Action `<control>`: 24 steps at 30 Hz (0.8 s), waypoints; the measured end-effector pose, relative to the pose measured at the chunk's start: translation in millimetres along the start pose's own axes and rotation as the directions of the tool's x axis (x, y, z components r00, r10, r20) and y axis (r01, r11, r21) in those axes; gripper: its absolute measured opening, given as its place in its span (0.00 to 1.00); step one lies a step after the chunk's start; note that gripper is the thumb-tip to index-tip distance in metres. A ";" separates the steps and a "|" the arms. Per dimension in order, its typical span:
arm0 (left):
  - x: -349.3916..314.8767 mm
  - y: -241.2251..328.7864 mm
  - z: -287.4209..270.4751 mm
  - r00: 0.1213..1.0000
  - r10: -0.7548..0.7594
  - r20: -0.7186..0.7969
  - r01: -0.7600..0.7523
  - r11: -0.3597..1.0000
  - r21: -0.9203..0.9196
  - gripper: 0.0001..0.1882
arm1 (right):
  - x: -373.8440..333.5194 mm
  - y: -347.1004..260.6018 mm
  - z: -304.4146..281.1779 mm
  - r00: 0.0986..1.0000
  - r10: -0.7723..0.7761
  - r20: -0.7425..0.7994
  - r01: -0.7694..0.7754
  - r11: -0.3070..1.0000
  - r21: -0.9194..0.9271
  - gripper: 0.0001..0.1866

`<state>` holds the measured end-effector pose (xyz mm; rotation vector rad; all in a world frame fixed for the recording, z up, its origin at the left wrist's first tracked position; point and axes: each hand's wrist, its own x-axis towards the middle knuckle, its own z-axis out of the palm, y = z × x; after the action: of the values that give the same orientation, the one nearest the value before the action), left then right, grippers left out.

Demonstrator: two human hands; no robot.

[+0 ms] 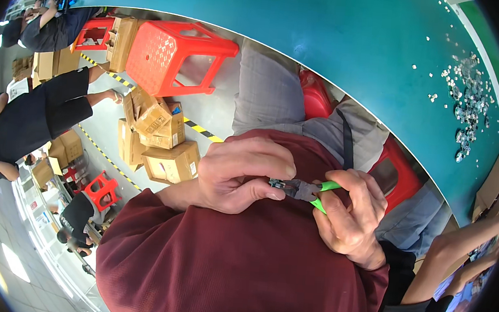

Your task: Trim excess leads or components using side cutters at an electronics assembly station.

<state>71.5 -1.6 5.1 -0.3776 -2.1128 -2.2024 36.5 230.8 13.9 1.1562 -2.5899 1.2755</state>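
My left hand is closed, pinching a small electronic part between thumb and forefinger. The part looks dark and metallic; its exact kind is too small to tell. My right hand is wrapped round the green handles of a pair of side cutters. The cutters' jaws point left and meet the small part at my left fingertips. Whether the blades touch it or grip it, I cannot make out. Both hands are held up in front of my dark red shirt, apart from the table.
A green-topped table curves along the far side. A pile of small electronic parts lies at its right. Red plastic stools and cardboard boxes stand at the left. Other people are on both sides, one person's arm close at the right.
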 end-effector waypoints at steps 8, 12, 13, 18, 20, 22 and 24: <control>-3.6 -1.8 0.2 0.997 0.070 -0.021 -0.069 0.996 0.059 0.17 | -1.7 -0.1 0.8 1.000 -0.005 -0.013 0.005 1.000 0.009 0.08; -3.7 -1.6 1.1 0.997 0.075 -0.026 -0.074 0.995 0.066 0.16 | -3.1 1.1 1.6 1.000 -0.002 -0.011 0.002 1.000 0.021 0.08; -3.2 -1.4 1.2 0.997 0.067 -0.028 -0.065 0.996 0.064 0.16 | -3.3 1.5 1.8 1.000 0.002 -0.012 -0.002 1.000 0.027 0.08; -3.2 -1.9 -1.6 0.998 0.044 -0.034 -0.042 0.997 0.064 0.13 | -0.7 4.3 -3.1 1.000 0.020 -0.021 -0.017 0.992 0.125 0.06; -8.1 -7.7 -8.4 0.990 -0.129 -0.050 0.135 0.981 0.136 0.10 | -8.8 6.0 -15.6 0.992 -0.046 -0.118 0.055 0.996 0.075 0.07; -6.9 -5.4 -10.5 0.996 -0.091 0.026 0.090 0.995 0.039 0.09 | -5.2 4.5 -9.2 0.988 0.036 -0.153 -0.017 0.992 0.124 0.08; -0.3 -10.5 -5.0 0.997 -0.063 0.052 0.068 0.993 -0.093 0.11 | -4.5 -0.3 -16.9 0.974 0.200 -0.107 -0.194 0.979 0.066 0.10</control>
<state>69.0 -5.9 -5.3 -0.3770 -2.0786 -2.3601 35.2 245.2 23.8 0.8219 -2.6551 1.4122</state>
